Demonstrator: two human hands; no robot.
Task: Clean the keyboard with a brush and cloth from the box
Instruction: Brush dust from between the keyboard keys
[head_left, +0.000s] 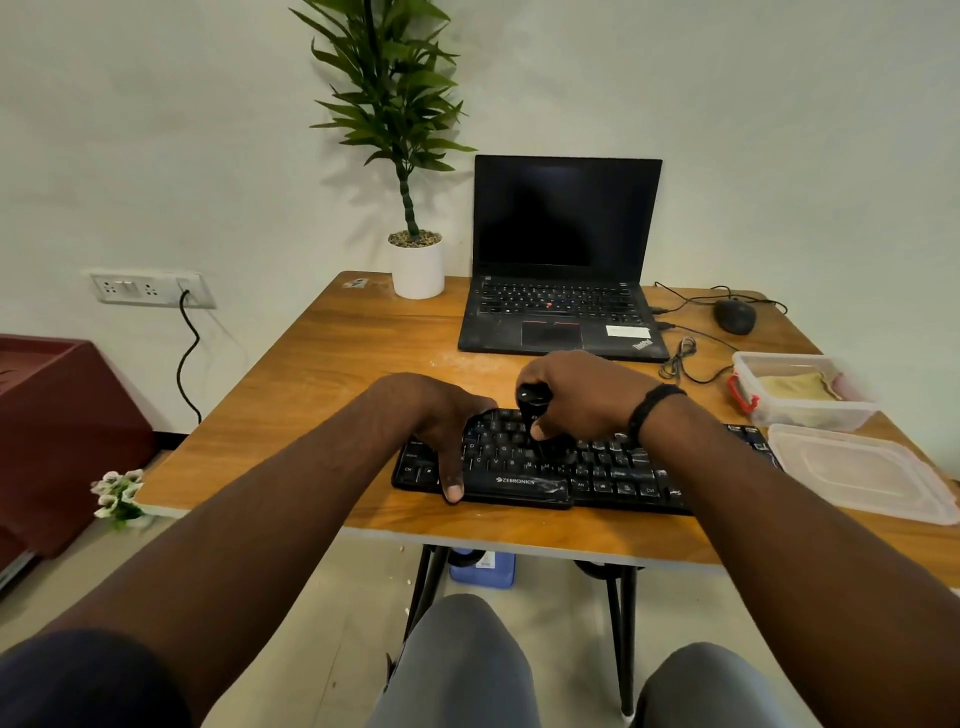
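While the keyboard (571, 467) lies along the near edge of the desk (322, 353), the left hand (447, 415) steadies its left end, fingers spread over the keys and thumb hooked over the front edge. The right hand (576, 395) has its grip closed round a black brush (532, 410), held upright with the tip down among the middle keys. To the right stands the open box (800, 389) with a tan cloth (800, 387) inside; its lid (862, 478) lies just in front, beside the keyboard's right end. A laptop (563, 260) sits open behind.
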